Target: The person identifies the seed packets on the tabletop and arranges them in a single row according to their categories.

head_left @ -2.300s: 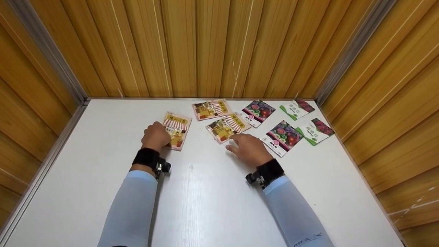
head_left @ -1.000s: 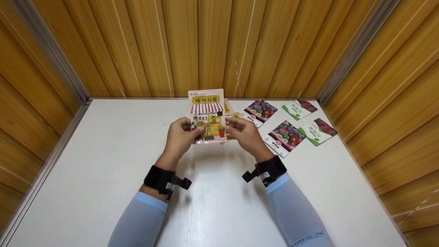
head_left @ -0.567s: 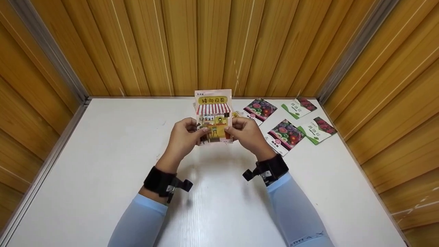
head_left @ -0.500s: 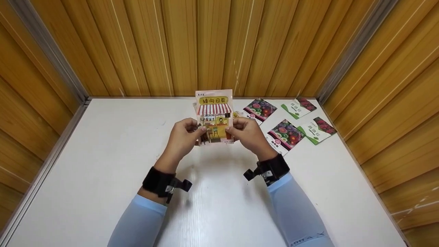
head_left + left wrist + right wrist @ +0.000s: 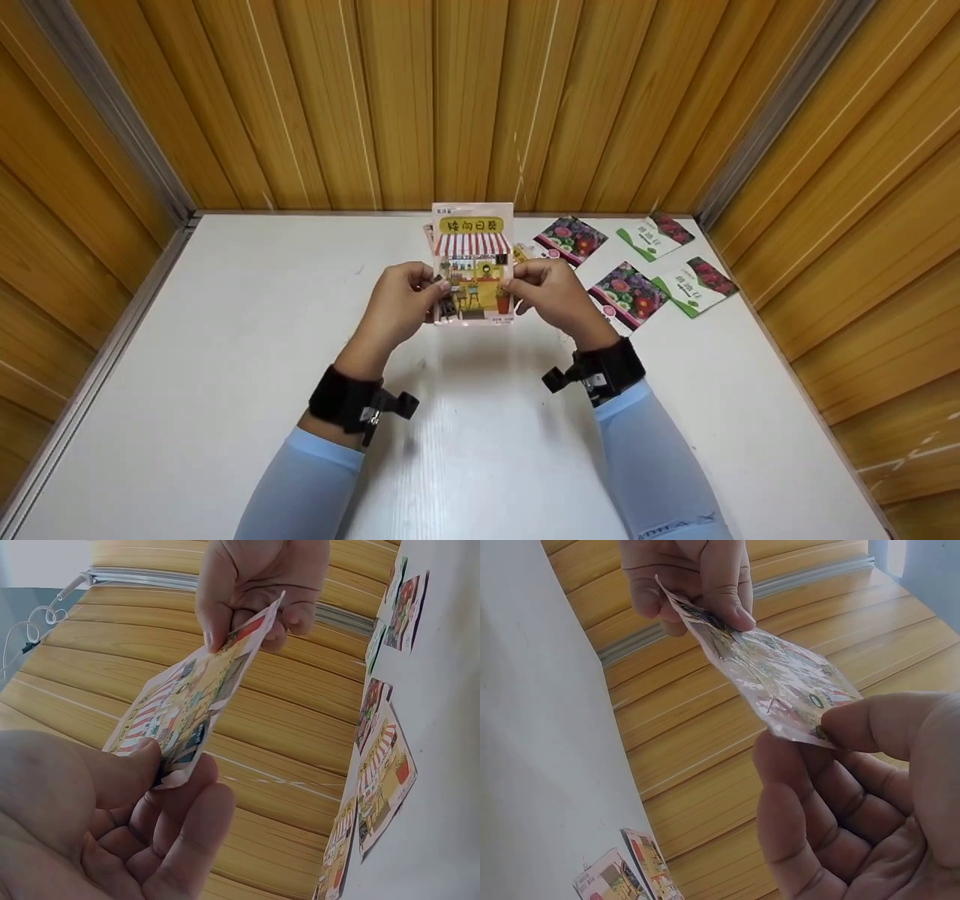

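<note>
A pink seed packet with a striped awning and a shop picture is held up off the table, its printed front toward the head camera. My left hand pinches its lower left edge between thumb and fingers. On the opposite edge, my right hand pinches it the same way. Both wrist views show the packet stretched between the two hands, above the tabletop. Two more pink packets lie on the table behind it, mostly hidden in the head view; the left wrist view shows one pink packet more fully.
On the white table, right of the hands, lie two flower-picture packets with pink bands. Farther right are two white and green packets. Wood-patterned walls enclose the back and sides.
The left hand has picked the pink packet up from the table's left and brought it to the middle. The right hand has taken its other edge. Lately both have shifted slightly right and down.
</note>
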A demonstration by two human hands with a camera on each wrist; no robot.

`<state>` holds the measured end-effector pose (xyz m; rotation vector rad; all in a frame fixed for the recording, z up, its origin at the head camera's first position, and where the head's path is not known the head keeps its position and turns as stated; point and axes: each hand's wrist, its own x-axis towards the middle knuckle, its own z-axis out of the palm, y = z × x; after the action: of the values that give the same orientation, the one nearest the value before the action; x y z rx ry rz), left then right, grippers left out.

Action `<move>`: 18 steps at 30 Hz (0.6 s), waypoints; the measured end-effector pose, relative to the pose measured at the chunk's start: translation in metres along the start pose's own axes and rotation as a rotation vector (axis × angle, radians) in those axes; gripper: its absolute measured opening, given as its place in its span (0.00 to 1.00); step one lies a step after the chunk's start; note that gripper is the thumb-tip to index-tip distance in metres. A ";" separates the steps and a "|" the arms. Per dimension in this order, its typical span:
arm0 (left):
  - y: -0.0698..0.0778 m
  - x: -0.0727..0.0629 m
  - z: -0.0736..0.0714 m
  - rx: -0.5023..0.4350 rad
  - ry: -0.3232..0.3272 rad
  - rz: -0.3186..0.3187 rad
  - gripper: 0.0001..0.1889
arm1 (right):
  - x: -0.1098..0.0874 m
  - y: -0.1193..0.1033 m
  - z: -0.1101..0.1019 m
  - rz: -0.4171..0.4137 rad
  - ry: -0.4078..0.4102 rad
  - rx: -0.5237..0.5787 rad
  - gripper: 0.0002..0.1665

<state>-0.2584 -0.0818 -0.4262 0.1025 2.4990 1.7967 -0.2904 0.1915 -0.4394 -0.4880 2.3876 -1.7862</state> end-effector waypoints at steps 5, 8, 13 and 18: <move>0.001 -0.001 -0.001 -0.010 0.001 0.008 0.06 | -0.001 -0.001 -0.002 -0.018 -0.008 -0.020 0.09; 0.001 -0.002 -0.002 -0.010 -0.001 0.018 0.06 | 0.000 -0.003 -0.002 -0.016 -0.016 -0.007 0.09; 0.001 -0.002 -0.004 -0.012 -0.009 0.013 0.06 | 0.000 -0.006 -0.001 -0.012 -0.025 0.011 0.08; 0.000 -0.001 -0.006 -0.022 -0.020 0.009 0.06 | -0.001 -0.007 0.000 -0.011 -0.014 0.012 0.08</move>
<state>-0.2576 -0.0876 -0.4238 0.1293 2.4691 1.8163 -0.2883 0.1895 -0.4326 -0.5112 2.3680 -1.7940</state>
